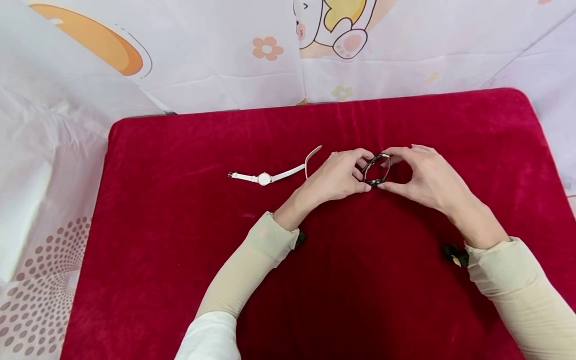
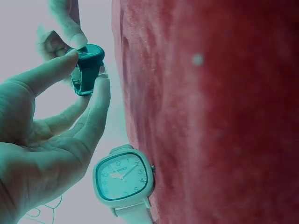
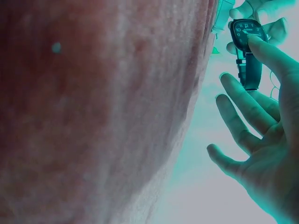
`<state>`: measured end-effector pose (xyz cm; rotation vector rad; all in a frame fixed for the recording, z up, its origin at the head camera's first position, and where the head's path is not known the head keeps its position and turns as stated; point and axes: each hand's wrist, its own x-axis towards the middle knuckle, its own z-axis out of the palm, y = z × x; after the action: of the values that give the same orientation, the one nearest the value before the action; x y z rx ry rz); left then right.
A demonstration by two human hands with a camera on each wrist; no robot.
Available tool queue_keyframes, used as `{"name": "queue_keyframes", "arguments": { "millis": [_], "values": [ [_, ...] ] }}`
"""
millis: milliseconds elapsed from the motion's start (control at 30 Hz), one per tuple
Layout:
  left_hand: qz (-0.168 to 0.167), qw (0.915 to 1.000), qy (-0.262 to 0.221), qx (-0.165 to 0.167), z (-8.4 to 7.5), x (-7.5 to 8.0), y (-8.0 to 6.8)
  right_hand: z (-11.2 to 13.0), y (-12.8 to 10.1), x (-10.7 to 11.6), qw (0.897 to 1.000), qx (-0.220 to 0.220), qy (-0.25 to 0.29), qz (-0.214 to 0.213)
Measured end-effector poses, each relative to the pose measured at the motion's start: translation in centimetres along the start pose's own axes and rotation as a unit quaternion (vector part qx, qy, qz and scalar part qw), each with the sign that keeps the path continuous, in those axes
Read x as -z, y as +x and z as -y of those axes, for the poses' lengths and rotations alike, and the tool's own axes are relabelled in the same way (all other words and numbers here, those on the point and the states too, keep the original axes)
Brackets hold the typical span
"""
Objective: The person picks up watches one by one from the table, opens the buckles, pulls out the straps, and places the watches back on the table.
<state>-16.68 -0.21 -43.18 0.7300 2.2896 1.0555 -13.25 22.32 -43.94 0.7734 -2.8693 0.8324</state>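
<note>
Both hands hold a dark watch (image 1: 377, 169) just above the middle of the red velvet cloth (image 1: 180, 225). My left hand (image 1: 365, 172) pinches its strap loop from the left between thumb and forefinger. My right hand (image 1: 388, 170) pinches it from the right. In the left wrist view the left hand (image 2: 88, 71) grips the dark watch (image 2: 92, 56) by case and strap. The right wrist view shows the right hand (image 3: 243, 63) with its thumb on the watch's face (image 3: 246, 33). A white watch (image 1: 264, 178) lies flat left of the hands, seen close in the left wrist view (image 2: 124, 179).
The red cloth covers a table whose far edge (image 1: 315, 102) meets a white sheet printed with cartoons (image 1: 225, 60). The same sheet hangs at the left (image 1: 40, 200). Beige sleeves (image 1: 252, 255) cover both forearms.
</note>
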Motion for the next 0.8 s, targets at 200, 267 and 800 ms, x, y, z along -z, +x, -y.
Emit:
{"name": "queue_keyframes", "arguments": {
  "millis": [200,267,800],
  "values": [
    [-0.029,0.9989,-0.035,-0.01,-0.2,0.2,-0.3,0.4,0.0,0.5,1.0,-0.007,0.002,-0.009],
    [-0.044,0.9983,-0.036,-0.012,-0.2,0.3,-0.4,0.6,-0.1,0.6,1.0,-0.01,0.004,-0.012],
    [-0.108,0.9851,-0.129,-0.036,-0.5,0.9,-1.0,1.7,-0.6,0.6,0.994,-0.036,0.057,-0.081]
  ]
}}
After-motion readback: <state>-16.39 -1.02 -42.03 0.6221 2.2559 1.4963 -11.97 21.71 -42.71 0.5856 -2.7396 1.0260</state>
